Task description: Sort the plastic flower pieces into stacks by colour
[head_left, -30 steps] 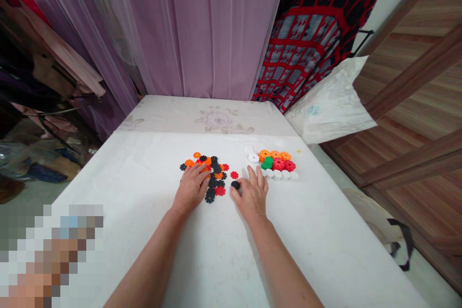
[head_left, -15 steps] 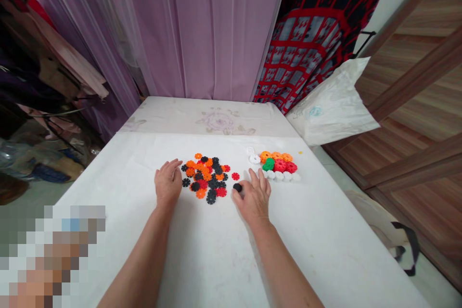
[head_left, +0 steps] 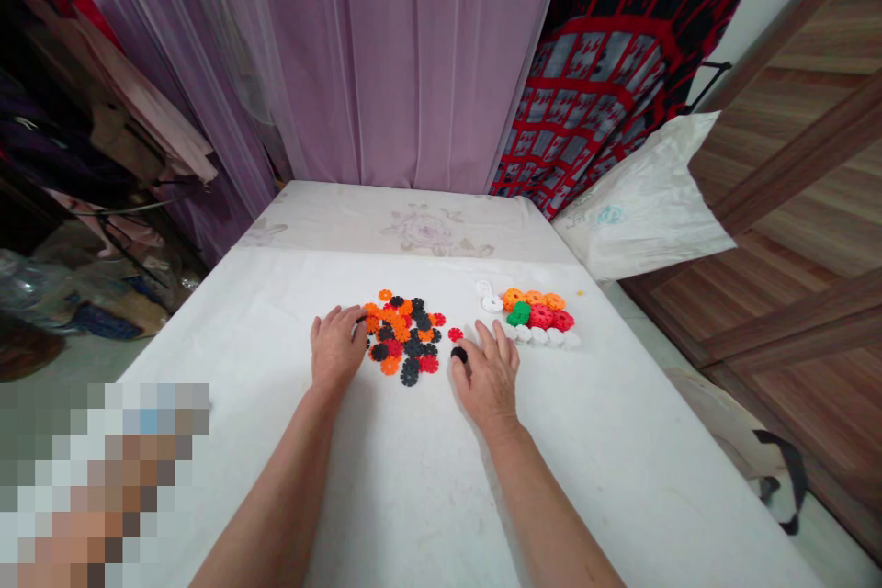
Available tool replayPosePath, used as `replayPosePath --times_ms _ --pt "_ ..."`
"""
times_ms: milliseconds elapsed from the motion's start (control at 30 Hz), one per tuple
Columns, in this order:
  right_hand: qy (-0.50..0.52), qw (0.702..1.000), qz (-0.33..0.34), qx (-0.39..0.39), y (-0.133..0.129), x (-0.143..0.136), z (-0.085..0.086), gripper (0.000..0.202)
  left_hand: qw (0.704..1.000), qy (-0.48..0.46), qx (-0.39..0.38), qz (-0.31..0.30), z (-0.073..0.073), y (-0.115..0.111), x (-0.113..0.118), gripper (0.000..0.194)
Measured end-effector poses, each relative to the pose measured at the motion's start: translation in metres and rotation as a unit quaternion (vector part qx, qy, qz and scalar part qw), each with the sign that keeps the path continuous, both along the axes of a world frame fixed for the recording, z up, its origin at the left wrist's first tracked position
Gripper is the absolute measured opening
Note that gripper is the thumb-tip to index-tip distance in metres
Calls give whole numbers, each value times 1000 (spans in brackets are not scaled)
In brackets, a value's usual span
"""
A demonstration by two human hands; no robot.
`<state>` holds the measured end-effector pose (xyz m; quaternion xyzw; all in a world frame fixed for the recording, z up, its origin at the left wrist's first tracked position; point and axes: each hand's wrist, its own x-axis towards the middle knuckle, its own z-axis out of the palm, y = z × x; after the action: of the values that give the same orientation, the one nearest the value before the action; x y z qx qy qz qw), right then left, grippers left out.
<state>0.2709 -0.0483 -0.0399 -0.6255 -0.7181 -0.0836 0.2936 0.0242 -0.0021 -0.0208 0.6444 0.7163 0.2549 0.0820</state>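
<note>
A loose pile of orange, black and red notched discs (head_left: 394,325) lies on the white-covered table. My left hand (head_left: 339,344) rests at the pile's left edge, fingertips over a black disc; whether it grips that disc is hard to tell. Just right of the pile, my right hand (head_left: 489,372) has a small black stack of discs (head_left: 458,355) at its thumb, the other fingers spread. A single red disc (head_left: 456,333) lies above the black stack. Beyond my right hand are grouped orange discs (head_left: 535,300), a green stack (head_left: 518,314), red stacks (head_left: 551,317) and a white row (head_left: 544,336).
White pieces (head_left: 491,303) lie left of the orange group. A white plastic bag (head_left: 648,211) hangs at the table's right edge. Purple curtains (head_left: 413,64) stand behind the table (head_left: 413,478), and clothes (head_left: 124,83) hang at the left.
My left hand has moved right, onto the pile's left edge, and its fingertips now cover part of a black disc. My right hand stays by the black stack. The view has shifted slightly.
</note>
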Motion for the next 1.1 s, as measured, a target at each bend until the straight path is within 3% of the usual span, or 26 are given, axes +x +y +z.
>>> replayPosePath --times_ms 267,733,933,1100 --pt "16 1000 9 -17 10 -21 6 22 1000 -1 11 1 -2 0 1 34" --pt "-22 993 11 -114 40 -32 18 18 1000 12 6 -8 2 -1 3 31" --pt "-11 997 14 -79 39 -31 18 14 1000 13 -3 -8 3 -1 3 32" --pt "30 1000 -5 -5 18 -13 17 17 1000 13 2 -9 2 -1 3 32"
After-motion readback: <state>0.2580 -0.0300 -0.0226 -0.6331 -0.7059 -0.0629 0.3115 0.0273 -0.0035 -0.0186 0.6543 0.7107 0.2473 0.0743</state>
